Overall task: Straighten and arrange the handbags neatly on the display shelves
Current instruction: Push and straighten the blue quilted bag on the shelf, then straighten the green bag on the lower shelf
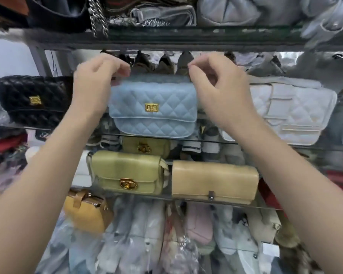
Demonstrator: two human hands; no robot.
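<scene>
The left hand (96, 84) and right hand (218, 89) are each pinching a top corner of the blue bag (152, 107), fingers curling over its upper edge, probably to be keeping it upright and facing squarely forward. The bag appears to be sitting on the glass shelf (216, 141) between the black bag (32, 99) and white bag (285, 111), likely evening the row.

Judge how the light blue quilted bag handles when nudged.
Probably semi-stiff: the light blue quilted bag shows a boxy outline. Likely light: left hand and right hand pinch only its top corners. Standing upright, it may tip.
</scene>
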